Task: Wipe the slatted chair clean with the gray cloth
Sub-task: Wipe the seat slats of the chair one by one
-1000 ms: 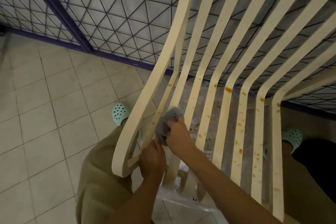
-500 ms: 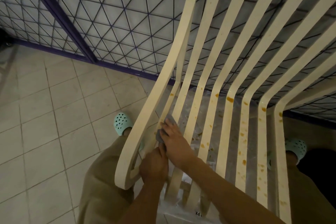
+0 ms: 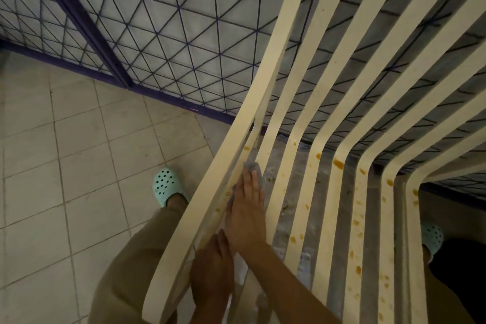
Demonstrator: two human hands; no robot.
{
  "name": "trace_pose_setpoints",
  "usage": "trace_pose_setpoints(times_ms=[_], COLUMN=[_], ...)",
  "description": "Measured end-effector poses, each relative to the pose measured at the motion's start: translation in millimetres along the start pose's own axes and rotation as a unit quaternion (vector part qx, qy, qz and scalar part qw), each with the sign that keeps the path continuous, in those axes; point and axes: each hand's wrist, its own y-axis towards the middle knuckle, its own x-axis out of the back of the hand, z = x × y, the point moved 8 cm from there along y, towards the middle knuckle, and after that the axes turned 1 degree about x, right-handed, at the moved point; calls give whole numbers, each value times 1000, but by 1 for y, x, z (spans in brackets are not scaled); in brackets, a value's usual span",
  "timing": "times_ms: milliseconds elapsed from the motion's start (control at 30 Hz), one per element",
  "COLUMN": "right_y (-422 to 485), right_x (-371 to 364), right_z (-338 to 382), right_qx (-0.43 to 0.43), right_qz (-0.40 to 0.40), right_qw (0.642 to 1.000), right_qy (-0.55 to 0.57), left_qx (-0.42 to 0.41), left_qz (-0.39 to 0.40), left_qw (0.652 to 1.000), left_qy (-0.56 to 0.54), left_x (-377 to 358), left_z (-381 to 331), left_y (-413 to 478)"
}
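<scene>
Two hands work at the bottom centre of the frame. The left hand [image 3: 213,271] rests on a slat near the lower edge, back upward; its fingers are tucked out of sight, so whether they curl round the wood cannot be told. Just above it the right hand [image 3: 247,213] lies flat, fingers straight and together, pressing the one gray cloth [image 3: 253,167] onto a narrow slat just inside the thick left rail, a little below the bend. Only the cloth's crumpled end shows past the fingertips. The slatted chair [image 3: 297,66] has roughly eight cream slats; their long axis climbs from the bottom edge to mid-frame, bends, and fans toward the upper right. Many orange-brown stains [image 3: 338,163] dot the slats right of the hands. A tan trouser leg [image 3: 126,271] sits lower left, and two mint-green clogs show, one [image 3: 168,187] left of the rail, one [image 3: 432,238] at the right edge. A clear plastic sheet [image 3: 278,166] lies under the slats on a beige tiled floor [image 3: 65,166]. Farthest off, a purple-framed wire mesh fence [image 3: 171,21] crosses the upper frame.
</scene>
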Motion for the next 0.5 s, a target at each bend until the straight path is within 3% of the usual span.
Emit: trace_pose_setpoints(times_ms=[67,233,400,500], right_y=[7,-5,-30,-30], right_x=[3,9,17,17], right_z=[-3,-1,1,-10], right_qx=[0,-27,-86,-122], right_qz=[9,-34,-78,-103], right_qw=[1000,992,929,908], right_qy=[-5,121,352,387], left_qx=[56,59,44,63], left_qz=[46,63,78,56], left_qw=[997,996,995,995], left_qy=[2,7,54,51], left_x=[-7,-7,-14,-2], left_z=[3,3,7,0], left_y=[1,-1,2,-5])
